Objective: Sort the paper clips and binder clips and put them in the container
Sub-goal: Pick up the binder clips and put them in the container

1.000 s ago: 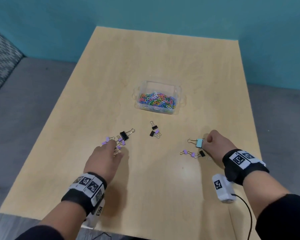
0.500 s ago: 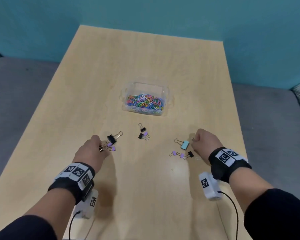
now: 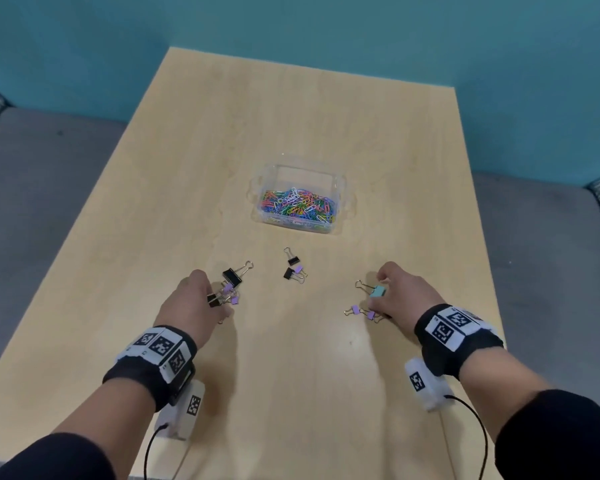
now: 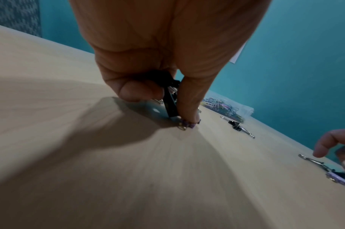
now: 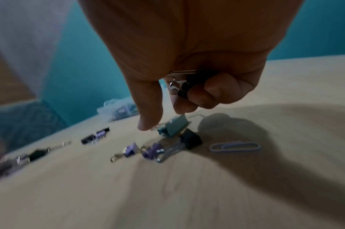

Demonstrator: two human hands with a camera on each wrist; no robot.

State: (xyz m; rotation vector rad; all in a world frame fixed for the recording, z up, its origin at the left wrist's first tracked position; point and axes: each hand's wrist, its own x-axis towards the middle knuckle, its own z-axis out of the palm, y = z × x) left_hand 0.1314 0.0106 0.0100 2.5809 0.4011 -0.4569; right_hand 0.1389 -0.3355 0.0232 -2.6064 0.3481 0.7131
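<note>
The clear container sits mid-counter, its near half heaped with coloured paper clips — the far half looks bare. Between it and the hands lie three small binder clips. The left hand grips black binder clips over purple ones; the right hand clutches a black clip beside a teal clip — a loose paper clip lies under it.
</note>
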